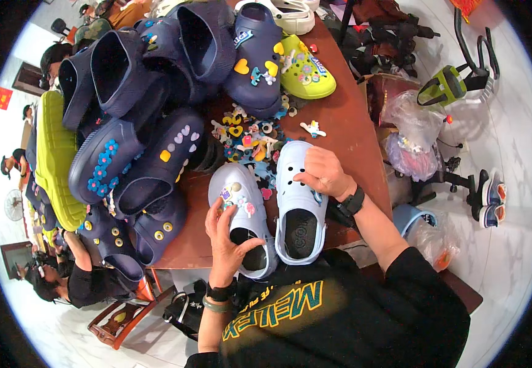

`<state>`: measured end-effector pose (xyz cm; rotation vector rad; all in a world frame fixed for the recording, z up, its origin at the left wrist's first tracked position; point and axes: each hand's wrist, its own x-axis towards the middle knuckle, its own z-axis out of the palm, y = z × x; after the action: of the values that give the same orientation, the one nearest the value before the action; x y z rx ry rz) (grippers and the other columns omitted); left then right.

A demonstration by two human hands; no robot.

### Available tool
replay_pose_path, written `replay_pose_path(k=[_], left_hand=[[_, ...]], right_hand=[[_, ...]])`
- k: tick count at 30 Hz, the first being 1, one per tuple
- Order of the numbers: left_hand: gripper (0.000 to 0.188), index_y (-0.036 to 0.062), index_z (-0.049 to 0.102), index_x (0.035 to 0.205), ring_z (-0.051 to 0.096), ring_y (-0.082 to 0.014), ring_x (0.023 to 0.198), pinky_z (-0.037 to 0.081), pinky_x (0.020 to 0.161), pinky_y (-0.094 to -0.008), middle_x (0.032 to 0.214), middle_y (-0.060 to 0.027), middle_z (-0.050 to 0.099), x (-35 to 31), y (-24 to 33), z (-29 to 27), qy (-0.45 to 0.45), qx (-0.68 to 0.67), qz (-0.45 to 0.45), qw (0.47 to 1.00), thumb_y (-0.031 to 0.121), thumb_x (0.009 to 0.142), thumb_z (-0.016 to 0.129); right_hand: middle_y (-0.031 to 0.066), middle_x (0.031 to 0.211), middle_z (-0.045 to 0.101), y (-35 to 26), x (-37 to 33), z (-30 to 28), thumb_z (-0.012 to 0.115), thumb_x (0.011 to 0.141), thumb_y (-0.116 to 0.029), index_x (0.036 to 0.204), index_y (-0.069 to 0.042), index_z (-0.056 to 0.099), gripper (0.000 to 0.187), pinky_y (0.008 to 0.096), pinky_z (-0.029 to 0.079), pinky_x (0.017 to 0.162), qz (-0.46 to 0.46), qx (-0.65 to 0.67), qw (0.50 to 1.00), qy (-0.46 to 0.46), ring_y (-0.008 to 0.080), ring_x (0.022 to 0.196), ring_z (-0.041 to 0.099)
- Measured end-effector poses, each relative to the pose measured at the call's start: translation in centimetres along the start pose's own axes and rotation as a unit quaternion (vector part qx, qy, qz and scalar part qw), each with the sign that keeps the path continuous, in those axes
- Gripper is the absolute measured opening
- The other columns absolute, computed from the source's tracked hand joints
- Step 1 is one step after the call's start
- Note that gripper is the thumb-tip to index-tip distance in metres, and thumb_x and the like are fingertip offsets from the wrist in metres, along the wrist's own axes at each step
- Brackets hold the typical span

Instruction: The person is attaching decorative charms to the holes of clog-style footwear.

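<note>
Two light-blue clogs lie side by side at the table's near edge. The left clog (pixel 216 182) bears several charms on its upper: a purple one, a round beige one and a pink one. My left hand (pixel 220 239) rests on it with fingers spread, fingertips beside the charms and thumb over the heel opening. On the right clog (pixel 288 161) most visible holes are bare, and a small blue charm (pixel 318 197) shows at its side. Over its upper my right hand (pixel 326 175) is closed, fingers curled; what they hold is hidden. Beyond the clogs lies a pile of loose colourful charms (pixel 250 138).
Navy clogs (pixel 116 76) are heaped at the left, with a lime clog (pixel 54 159) at the edge. A decorated lime clog (pixel 306 70) and a white clog (pixel 290 17) stand farther back. One loose charm (pixel 313 129) lies apart. Another person (pixel 88 276) sits at the left.
</note>
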<state>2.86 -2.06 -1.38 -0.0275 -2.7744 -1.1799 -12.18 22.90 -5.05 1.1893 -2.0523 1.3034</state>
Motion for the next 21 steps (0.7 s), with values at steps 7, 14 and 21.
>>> replay_pose_path(k=[7, 14, 21], left_hand=[[0.086, 0.0075, 0.049, 0.127, 0.033, -0.0369, 0.129, 0.033, 0.105, -0.0466, 0.142, -0.0170, 0.034, 0.1, -0.2, 0.0, -0.003, -0.005, 0.001, 1.000, 0.037, 0.055, 0.086], [0.091, 0.0085, 0.044, 0.132, 0.033, -0.0349, 0.132, 0.033, 0.107, -0.0439, 0.145, -0.0164, 0.030, -0.1, -0.2, -0.4, -0.011, 0.023, 0.011, 1.000, 0.035, 0.055, 0.086], [0.090, 0.0081, 0.047, 0.130, 0.032, -0.0342, 0.133, 0.032, 0.108, -0.0445, 0.146, -0.0155, 0.031, -0.5, -0.6, -0.4, -0.010, 0.004, 0.000, 1.000, 0.034, 0.054, 0.087]], right_hand=[[0.0054, 0.084, 0.053, 0.7, -1.8, -0.7, 0.044, 0.099, -0.021, 0.079, -0.004, 0.052, 0.027, 0.0338, 0.040, 0.083, 0.280, 0.309, 0.908, 0.048, 0.0201, 0.086, 0.048], [0.0240, 0.130, 0.042, -2.2, -0.2, -0.8, 0.069, 0.080, -0.042, 0.134, 0.002, 0.034, 0.077, 0.0403, 0.031, 0.106, 0.402, 0.068, 0.909, -0.088, 0.0351, 0.127, 0.039], [0.0289, 0.132, 0.045, -2.0, -2.0, -0.6, 0.051, 0.092, -0.022, 0.134, 0.003, 0.039, 0.050, 0.0410, 0.037, 0.104, 0.336, -0.046, 0.935, -0.108, 0.0409, 0.122, 0.046]])
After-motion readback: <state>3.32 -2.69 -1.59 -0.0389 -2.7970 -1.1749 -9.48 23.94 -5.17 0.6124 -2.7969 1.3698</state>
